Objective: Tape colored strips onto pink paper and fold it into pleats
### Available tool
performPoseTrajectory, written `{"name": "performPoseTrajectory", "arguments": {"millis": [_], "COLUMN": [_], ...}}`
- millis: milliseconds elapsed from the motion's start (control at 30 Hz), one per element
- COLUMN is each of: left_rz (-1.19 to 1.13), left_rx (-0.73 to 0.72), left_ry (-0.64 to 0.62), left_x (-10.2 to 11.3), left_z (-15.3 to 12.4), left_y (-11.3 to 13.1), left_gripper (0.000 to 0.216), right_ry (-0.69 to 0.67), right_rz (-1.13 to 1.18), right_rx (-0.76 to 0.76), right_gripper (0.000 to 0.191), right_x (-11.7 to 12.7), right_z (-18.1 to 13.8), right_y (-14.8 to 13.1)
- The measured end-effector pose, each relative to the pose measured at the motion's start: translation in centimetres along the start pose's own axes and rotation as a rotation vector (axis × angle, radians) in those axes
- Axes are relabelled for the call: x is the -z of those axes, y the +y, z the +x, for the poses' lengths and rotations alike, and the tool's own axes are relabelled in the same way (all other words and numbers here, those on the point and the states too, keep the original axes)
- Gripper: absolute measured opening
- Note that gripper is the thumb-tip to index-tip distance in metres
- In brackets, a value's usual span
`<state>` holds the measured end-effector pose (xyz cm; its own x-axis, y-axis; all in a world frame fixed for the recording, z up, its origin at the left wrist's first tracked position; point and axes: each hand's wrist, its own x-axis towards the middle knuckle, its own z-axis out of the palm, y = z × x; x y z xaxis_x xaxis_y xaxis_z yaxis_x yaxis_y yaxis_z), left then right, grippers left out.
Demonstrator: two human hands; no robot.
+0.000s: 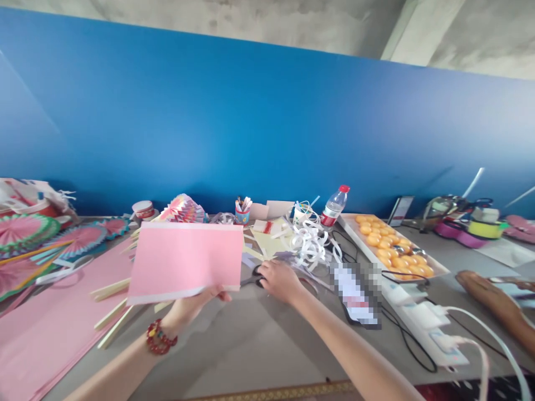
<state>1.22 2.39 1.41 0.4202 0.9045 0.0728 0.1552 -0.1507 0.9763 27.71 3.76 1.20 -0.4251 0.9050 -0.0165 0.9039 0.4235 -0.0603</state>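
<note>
My left hand (204, 301), a beaded bracelet on its wrist, is closed on the lower right edge of a pink sheet of paper (184, 259) with white strips along its top and bottom edges. The sheet is raised above the table and hides part of what lies behind it. My right hand (278, 278) is at the black handles of a pair of scissors (259, 273), fingers curled over them. Part of the blades shows to the left, near the sheet's edge. Just beyond my right hand is a heap of curled white paper strips (311, 242).
Pink paper sheets (50, 334), wooden sticks (111, 314) and folded paper fans (25, 234) are at left. A bottle (334, 207) stands at back. To the right are a phone (357, 295), a tray of orange balls (349, 223), a power strip (422, 328) and another person's hand (480, 289).
</note>
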Motion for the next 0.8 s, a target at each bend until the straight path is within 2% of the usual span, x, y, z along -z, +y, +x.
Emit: {"name": "performPoseTrajectory", "arguments": {"millis": [167,333,467,667,800], "left_rz": [-0.012,-0.128,-0.047,0.049,0.065], "left_rx": [0.042,0.019,0.013,-0.009,-0.015], "left_ry": [0.008,-0.005,0.024,0.03,0.073], "left_x": [-0.4,-1.6,-1.8,-1.0,-0.6], "left_z": [1.0,2.7,3.0,2.7,2.7], "left_y": [0.4,0.8,0.7,-0.5,-1.1], "left_gripper": [0.039,0.038,0.038,0.037,0.037], "right_ry": [-0.02,-0.024,-0.008,0.067,0.092], "right_rz": [0.028,0.071,0.168,0.45,0.768], "right_rx": [-0.047,-0.117,-0.199,-0.327,-0.306], "right_gripper": [0.028,0.023,0.02,0.02,0.021], "right_x": [-0.3,-0.5,-0.8,-1.0,-1.3], "right_z": [-1.6,-1.4,-1.3,-2.3,-2.4], "right_y": [0.8,0.3,0.3,1.3,2.1]}}
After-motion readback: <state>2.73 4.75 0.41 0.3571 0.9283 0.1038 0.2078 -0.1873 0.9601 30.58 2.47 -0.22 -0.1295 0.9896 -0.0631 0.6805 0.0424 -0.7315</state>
